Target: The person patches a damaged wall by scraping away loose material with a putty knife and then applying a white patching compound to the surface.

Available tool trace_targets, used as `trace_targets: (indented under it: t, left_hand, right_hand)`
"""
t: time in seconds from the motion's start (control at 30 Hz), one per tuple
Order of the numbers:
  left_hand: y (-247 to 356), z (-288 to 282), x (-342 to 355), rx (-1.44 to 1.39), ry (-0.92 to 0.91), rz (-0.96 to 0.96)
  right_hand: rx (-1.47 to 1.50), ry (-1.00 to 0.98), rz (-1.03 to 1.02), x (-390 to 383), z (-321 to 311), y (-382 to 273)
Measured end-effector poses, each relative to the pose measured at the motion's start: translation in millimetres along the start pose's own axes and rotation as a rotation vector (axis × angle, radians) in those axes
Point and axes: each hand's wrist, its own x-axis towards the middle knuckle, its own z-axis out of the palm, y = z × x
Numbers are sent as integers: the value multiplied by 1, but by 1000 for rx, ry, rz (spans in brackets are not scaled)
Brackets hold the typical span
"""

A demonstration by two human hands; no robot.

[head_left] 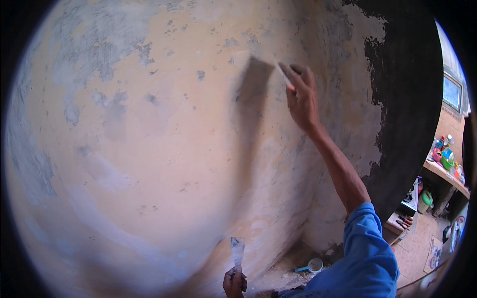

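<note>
From where I stand, the pale, patchy wall [164,134] fills the left, yellowish with grey scuffs. Low down in front of it, the left hand [234,282] has its fingers closed around the handle of a scraper [237,251], blade pointing up. Further right and much higher, the right hand [304,97] is partly curled, pinching a thin flat tool [283,73] seen nearly edge-on, its near edge at the wall; blur hides whether it touches. I'd judge the step in hand to be working over the wall's surface, close to the corner. The next move seems to call for a flat, even edge and light pressure there, with the scraper held clear. Below the right arm, a pan with a blue handle [315,265] is on the floor. Beyond the blue sleeve [367,243] comes a dark, ragged-edged stretch of wall [405,99], then a shelf [449,180] of colourful bowls [447,160].
</note>
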Motion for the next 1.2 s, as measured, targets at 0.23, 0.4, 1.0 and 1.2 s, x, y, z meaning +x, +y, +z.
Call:
trace_targets:
  t: [0.23,0.4,1.0,1.2]
  left_hand:
    - [-7,-1,1,-40,14,-10]
    - [-5,-5,-3,-24,-82,70]
    - [2,7,2,-10,-172,136]
    - [8,-1,-1,76,-166,107]
  right_hand:
    - [219,78,195,15,-13,-6]
    - [468,20,620,-15,-43,-12]
    - [1254,-88,954,-18,-45,-3]
    - [1354,14,907,-11,-37,-1]
